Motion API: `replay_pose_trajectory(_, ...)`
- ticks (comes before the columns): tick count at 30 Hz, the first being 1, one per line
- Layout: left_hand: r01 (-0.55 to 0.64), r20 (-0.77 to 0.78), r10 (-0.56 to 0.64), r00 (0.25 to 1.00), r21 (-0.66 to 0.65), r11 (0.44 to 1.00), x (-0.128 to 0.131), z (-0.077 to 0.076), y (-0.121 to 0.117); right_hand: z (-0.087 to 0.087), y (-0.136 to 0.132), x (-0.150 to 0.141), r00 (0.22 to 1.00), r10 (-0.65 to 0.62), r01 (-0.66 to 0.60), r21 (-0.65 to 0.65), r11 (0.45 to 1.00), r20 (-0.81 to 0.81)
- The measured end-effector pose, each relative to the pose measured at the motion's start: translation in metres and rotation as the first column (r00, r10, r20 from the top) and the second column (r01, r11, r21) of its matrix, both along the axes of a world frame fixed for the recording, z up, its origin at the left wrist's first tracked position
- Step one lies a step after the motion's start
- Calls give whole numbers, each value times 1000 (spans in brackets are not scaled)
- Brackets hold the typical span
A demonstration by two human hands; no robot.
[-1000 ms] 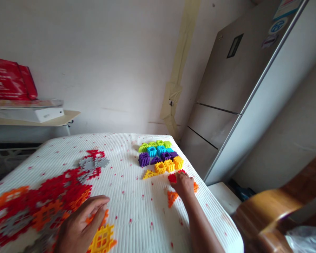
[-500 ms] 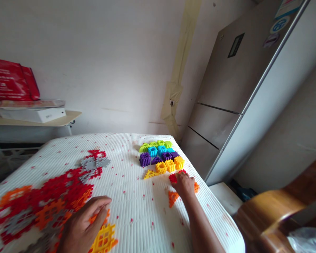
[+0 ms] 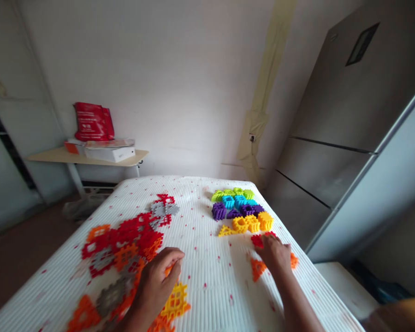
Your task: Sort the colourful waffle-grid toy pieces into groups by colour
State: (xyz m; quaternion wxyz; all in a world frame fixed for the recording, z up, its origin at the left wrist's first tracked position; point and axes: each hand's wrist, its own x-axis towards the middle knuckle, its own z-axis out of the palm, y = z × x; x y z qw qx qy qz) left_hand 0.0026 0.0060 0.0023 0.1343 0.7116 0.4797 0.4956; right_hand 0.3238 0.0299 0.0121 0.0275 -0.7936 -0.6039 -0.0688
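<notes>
My left hand (image 3: pixel 159 279) is curled low over the near left of the table, its thumb close to its fingertips. A bit of orange shows between them, but what the fingers hold is hidden. Beside it lies a yellow lattice tile (image 3: pixel 176 299). On the right, my right hand (image 3: pixel 275 253) reaches down with bent fingers on a red notched building piece (image 3: pixel 257 240), partly covering it. Orange pieces show on both sides of that hand, a triangular one (image 3: pixel 257 269) to its left and another (image 3: pixel 294 261) to its right.
Rows of yellow (image 3: pixel 252 224), purple (image 3: pixel 219 211), blue (image 3: pixel 228 201) and lime-green pieces (image 3: pixel 238 191) stand at the far right. Red tiles (image 3: pixel 131 230), with grey and orange ones, spread on the left. A fridge (image 3: pixel 318 170) stands right; a side table (image 3: pixel 55 155) is behind left.
The view has swung left, so everything appears further right. My left thumb and fingers have drawn closer together. My right hand stays at the red piece.
</notes>
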Motion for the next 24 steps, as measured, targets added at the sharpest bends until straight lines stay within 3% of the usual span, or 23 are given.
replay_pose_trajectory(4,0,-49,-5,999,-98,995,-3,13,-3,-1,-2,2,999,35,-36,79,996,23)
replay_pose_trajectory(7,-30,-164,-7,986,-218,975,-15,30,7,-1,-1,0,987,158,-162,217,963,36)
replay_pose_trajectory(10,-133,-302,33,953,-317,939,-37,49,41,-3,1,-12,940,337,-332,330,884,42)
replay_pose_trajectory(13,-219,-343,88,935,-363,906,-62,61,94,-7,1,-32,878,479,-455,350,819,22)
replay_pose_trajectory(19,-398,-429,180,885,-495,773,-88,56,194,-17,-2,-63,782,620,-564,346,749,-67)
replay_pose_trajectory(24,-416,-410,203,889,-541,731,-80,40,227,-23,-2,-66,739,667,-602,355,715,-92)
